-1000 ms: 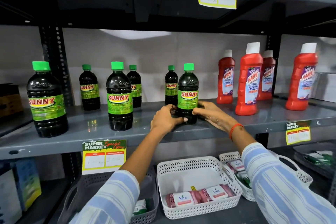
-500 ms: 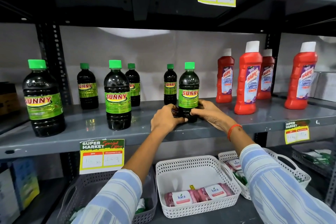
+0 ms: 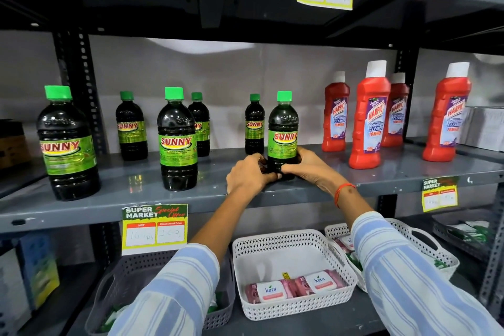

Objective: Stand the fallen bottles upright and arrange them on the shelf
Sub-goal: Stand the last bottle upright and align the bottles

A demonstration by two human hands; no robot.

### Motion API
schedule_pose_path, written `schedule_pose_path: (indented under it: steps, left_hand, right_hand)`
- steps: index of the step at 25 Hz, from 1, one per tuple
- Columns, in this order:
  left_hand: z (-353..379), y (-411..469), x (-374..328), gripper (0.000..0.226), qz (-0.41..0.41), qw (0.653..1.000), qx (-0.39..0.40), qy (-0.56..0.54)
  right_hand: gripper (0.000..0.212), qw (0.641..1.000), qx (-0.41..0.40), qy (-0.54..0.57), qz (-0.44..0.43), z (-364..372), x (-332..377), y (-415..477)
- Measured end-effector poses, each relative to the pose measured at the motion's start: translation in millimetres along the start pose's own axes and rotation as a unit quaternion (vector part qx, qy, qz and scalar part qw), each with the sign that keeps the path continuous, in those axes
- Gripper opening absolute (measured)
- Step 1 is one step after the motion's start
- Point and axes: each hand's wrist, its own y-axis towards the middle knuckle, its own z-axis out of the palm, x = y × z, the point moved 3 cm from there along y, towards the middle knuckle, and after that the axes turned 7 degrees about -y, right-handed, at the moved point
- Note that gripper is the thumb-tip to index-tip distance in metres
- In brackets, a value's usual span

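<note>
A dark Sunny bottle (image 3: 283,131) with a green cap stands upright on the grey shelf (image 3: 313,180). My left hand (image 3: 249,173) and my right hand (image 3: 308,166) both clasp its base from either side. Several other Sunny bottles stand upright: a big one (image 3: 66,144) at the far left, one (image 3: 177,142) in the front middle, and smaller ones (image 3: 131,128) (image 3: 201,125) (image 3: 254,125) at the back. No bottle lies on its side in view.
Several red Harpic bottles (image 3: 368,117) stand at the right of the shelf. Price tags (image 3: 154,229) hang on the shelf edges. Below are a white basket (image 3: 291,240) with Kara packs, a grey basket (image 3: 136,270) and another white basket (image 3: 425,251).
Both hands have stayed on the bottle's base. The bottle has shifted slightly back and right on the shelf; the view moved a little closer.
</note>
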Motion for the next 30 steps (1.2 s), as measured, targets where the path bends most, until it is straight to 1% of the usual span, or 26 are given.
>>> schedule_pose_path:
  steps: [5, 6, 7, 8, 9, 10, 11, 12, 13, 14, 15, 16, 17, 18, 19, 20, 21, 22, 23, 24, 25, 28, 30]
  left_hand:
    - [2.3, -1.2, -0.2, 0.044, 0.016, 1.000, 0.008, 0.006]
    - [2.6, -0.8, 0.0, 0.044, 0.015, 1.000, 0.016, 0.000]
    - [3.0, -1.3, 0.1, 0.043, 0.019, 1.000, 0.021, -0.010]
    - [2.1, -2.6, -0.3, 0.043, 0.029, 0.999, 0.023, -0.032]
    - [-1.9, -5.2, -1.3, 0.043, 0.047, 0.997, 0.010, -0.062]
    - [-9.6, -9.7, -2.7, 0.044, 0.073, 0.994, -0.019, -0.082]
    - [-19.6, -15.8, -3.1, 0.046, 0.112, 0.988, -0.071, -0.079]
    - [-32.8, -23.7, -2.7, 0.049, 0.156, 0.976, -0.145, -0.047]
    - [-47.8, -32.2, 0.0, 0.053, 0.195, 0.953, -0.230, 0.005]
    - [-64.0, -40.2, 4.5, 0.059, 0.221, 0.925, -0.304, 0.058]
    - [-80.7, -46.8, 12.6, 0.067, 0.229, 0.903, -0.348, 0.101]
    - [-96.5, -51.9, 22.4, 0.077, 0.224, 0.894, -0.369, 0.122]
    - [-109.3, -51.2, 41.9, 0.085, 0.208, 0.897, -0.371, 0.118]
    - [-122.5, -49.1, 60.4, 0.090, 0.181, 0.915, -0.353, 0.079]
    - [-131.6, -44.8, 78.9, 0.092, 0.145, 0.942, -0.302, 0.000]
    - [-138.8, -40.9, 93.2, 0.089, 0.106, 0.961, -0.230, -0.107]
    - [-144.7, -39.6, 103.7, 0.078, 0.065, 0.963, -0.153, -0.210]
    - [-147.3, -40.0, 109.0, 0.062, 0.028, 0.956, -0.080, -0.282]
    - [-147.9, -39.6, 113.5, 0.048, 0.011, 0.952, -0.035, -0.305]
    - [-148.2, -37.9, 116.5, 0.040, 0.010, 0.954, -0.019, -0.299]
    - [-147.6, -36.7, 115.6, 0.037, 0.013, 0.956, -0.014, -0.292]
    - [-140.3, -32.9, 104.0, 0.037, 0.038, 0.960, -0.003, -0.277]
    - [-135.1, -27.8, 100.6, 0.037, 0.046, 0.960, -0.006, -0.277]
  right_hand:
    - [0.038, 1.000, -0.008, -0.026, 0.009, 0.7, 3.9, -2.8]
    - [0.040, 0.999, -0.008, -0.037, 0.014, 2.1, 4.7, -2.0]
    - [0.053, 0.999, -0.006, -0.039, 0.017, 3.9, 5.1, -0.9]
    - [0.075, 0.999, -0.018, -0.039, 0.023, 6.4, 5.2, -0.7]
    - [0.098, 0.997, -0.065, -0.045, 0.027, 9.3, 7.5, -4.0]
    - [0.109, 0.988, -0.143, -0.054, 0.018, 11.3, 10.7, -8.5]
    - [0.107, 0.968, -0.241, -0.065, -0.005, 14.2, 16.9, -16.7]
    - [0.097, 0.936, -0.335, -0.085, -0.061, 18.6, 28.4, -28.0]
    - [0.086, 0.900, -0.401, -0.114, -0.124, 26.0, 43.7, -38.3]
    - [0.075, 0.880, -0.420, -0.130, -0.177, 36.5, 62.8, -43.5]
    - [0.065, 0.887, -0.390, -0.131, -0.211, 51.9, 79.1, -40.4]
    - [0.057, 0.916, -0.314, -0.119, -0.221, 69.0, 91.7, -32.3]
    - [0.052, 0.952, -0.208, -0.101, -0.199, 87.8, 102.5, -22.5]
    - [0.051, 0.979, -0.099, -0.084, -0.159, 107.2, 109.9, -13.6]
    - [0.051, 0.990, -0.017, -0.076, -0.120, 123.0, 111.8, -6.7]
    - [0.052, 0.992, 0.028, -0.070, -0.101, 134.3, 112.9, -2.6]
    - [0.055, 0.992, 0.050, -0.060, -0.096, 142.5, 112.8, 0.0]
    - [0.056, 0.993, 0.058, -0.044, -0.096, 146.5, 111.4, 2.3]
    - [0.056, 0.993, 0.062, -0.026, -0.092, 147.3, 109.0, 4.6]
    - [0.055, 0.994, 0.066, -0.010, -0.088, 146.3, 106.4, 6.5]
    - [0.054, 0.994, 0.067, -0.001, -0.081, 144.0, 103.5, 8.0]
    - [0.050, 0.995, 0.064, 0.028, -0.071, 134.7, 91.4, 12.6]
    - [0.053, 0.995, 0.060, 0.042, -0.064, 131.0, 85.1, 16.3]
